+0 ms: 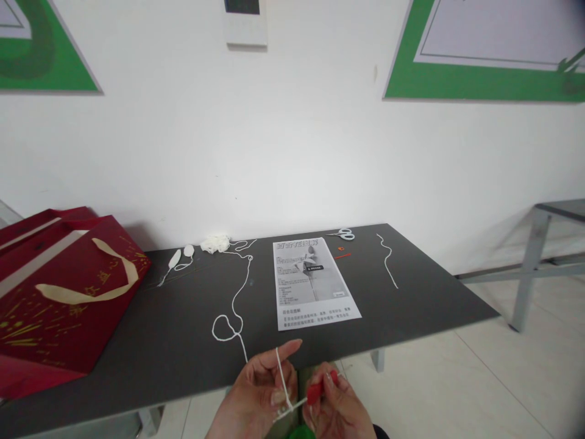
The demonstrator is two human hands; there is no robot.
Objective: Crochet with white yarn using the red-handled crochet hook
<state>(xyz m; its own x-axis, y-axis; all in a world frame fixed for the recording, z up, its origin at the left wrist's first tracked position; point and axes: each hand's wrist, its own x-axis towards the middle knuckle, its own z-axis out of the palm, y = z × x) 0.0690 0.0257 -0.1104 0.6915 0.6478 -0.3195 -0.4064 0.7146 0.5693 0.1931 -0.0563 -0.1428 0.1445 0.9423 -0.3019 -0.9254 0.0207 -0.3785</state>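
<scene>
White yarn point(282, 373) is draped over the raised index finger of my left hand point(258, 393), whose thumb and other fingers pinch its lower end. My right hand point(342, 405) grips the red handle of a crochet hook point(314, 394). The hook's pale shaft points left and meets the yarn by my left fingertips; its tip is hard to make out. Both hands are close together at the table's front edge. From my left hand, a loose strand runs back across the table to a white yarn pile point(216, 244).
On the dark table point(183, 341) lie a printed sheet point(315, 305), scissors point(345, 234), small orange pieces point(342, 255), a short white cord point(387, 262) and small white crocheted pieces point(174, 260). Red gift bags point(100, 317) stand at left. A white wall point(292, 152) rises behind.
</scene>
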